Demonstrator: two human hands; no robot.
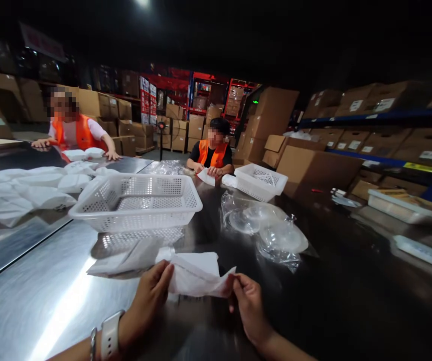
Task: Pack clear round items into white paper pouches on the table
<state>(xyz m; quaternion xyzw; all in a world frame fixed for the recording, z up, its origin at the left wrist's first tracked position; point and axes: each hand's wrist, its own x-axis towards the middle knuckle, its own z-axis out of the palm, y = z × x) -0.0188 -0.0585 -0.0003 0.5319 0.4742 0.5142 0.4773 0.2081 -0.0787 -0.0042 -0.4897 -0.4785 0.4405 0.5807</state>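
One white watch (111, 335) and one bracelet (93, 343) are circling your left wrist (129, 323). Two hands are working nearer you than the large perforated basket (136, 220), the landmark: your left hand (148, 291) is pinching the left end of one white wrapper (196, 273), and your right hand (251, 306) is pinching its right corner. The wrapper is lying between you and the basket, slightly to the basket's right; the opposed grips are probably keeping it spread. Flat white sheets (129, 258) are resting just before the basket, apparently for easy reach; their overlap is preventing a count.

To the basket's right, clear plastic packaging (268, 228) is enclosing at least two rounded shapes. To its left, white packets (16, 190) are lying heaped, too overlapped to count. Beyond it and to the right, a second perforated basket (259, 188) is standing beside one co-worker (212, 153), presumably to suit that person's reach; both of that person's hands are holding one white piece (205, 176). Beyond the basket to the left, another co-worker (75, 133) is resting two hands at the table. Farthest off, numerous cartons (191, 130) are standing stacked.
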